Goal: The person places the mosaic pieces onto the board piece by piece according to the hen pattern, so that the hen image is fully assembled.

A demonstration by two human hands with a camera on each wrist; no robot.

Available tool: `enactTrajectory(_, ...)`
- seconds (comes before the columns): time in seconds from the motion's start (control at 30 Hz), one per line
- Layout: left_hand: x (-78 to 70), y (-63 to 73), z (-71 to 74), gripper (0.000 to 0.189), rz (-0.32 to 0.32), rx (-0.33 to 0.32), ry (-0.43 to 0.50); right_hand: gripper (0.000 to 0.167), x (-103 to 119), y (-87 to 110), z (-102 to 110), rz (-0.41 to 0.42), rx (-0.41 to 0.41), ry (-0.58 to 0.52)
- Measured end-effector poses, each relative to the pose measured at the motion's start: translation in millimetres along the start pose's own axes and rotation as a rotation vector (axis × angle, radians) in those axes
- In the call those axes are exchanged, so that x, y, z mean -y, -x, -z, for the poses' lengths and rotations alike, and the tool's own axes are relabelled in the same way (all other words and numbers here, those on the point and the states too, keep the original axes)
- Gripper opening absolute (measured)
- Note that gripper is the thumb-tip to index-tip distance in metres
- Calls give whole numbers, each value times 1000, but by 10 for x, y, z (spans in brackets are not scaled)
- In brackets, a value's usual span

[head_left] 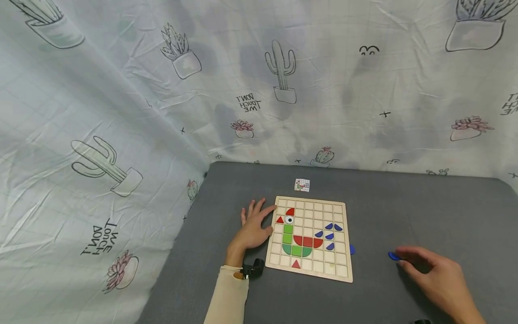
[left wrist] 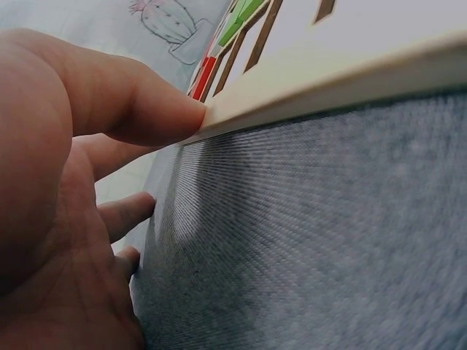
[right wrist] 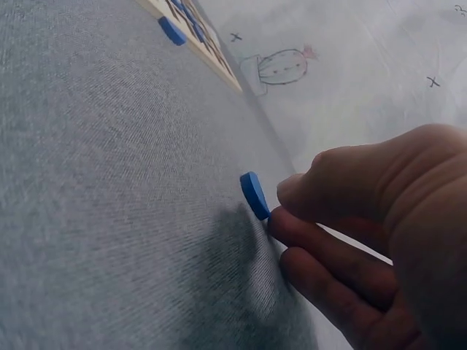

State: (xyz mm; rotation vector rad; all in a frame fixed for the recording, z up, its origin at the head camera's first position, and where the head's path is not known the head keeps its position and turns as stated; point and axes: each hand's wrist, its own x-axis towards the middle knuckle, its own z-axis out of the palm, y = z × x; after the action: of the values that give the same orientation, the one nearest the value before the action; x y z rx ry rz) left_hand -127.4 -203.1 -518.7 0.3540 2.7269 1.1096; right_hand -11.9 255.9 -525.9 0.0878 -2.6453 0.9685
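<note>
A wooden grid board (head_left: 336,265) lies on the grey table, bearing red, green and blue flat pieces and a white round eye piece (head_left: 289,220). My left hand (head_left: 252,229) rests at the board's left side with fingers spread. In the left wrist view, a fingertip (left wrist: 191,120) touches the board's edge. To the right of the board, my right hand (head_left: 435,274) pinches a blue piece (right wrist: 254,197) with a curved edge at the fingertips. Another blue piece (head_left: 352,249) lies against the board's right edge.
A small printed picture card (head_left: 301,185) lies behind the board. Several blue pieces (head_left: 329,236) are set on the board's right half. A white cloth (head_left: 323,90) printed with potted plants hangs behind and to the left of the table (head_left: 404,202).
</note>
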Motion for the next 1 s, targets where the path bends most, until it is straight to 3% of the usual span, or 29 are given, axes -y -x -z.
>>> enactTrajectory(0.13, -11, 5, 8, 68, 3, -3, 2, 35, 0, -6, -12, -4, -5, 14)
enactTrajectory(0.4, -39, 19, 21, 67, 3, -3, 12, 43, 61, -50, -109, 101, -56, -6)
enactTrajectory(0.7, -21, 14, 11, 67, 3, -7, 11, 43, 83, -75, -191, 143, -95, -7)
enactTrajectory(1.0, -22, 14, 15, 67, -3, -10, 13, 39, 211, -168, -307, 106, -99, -27)
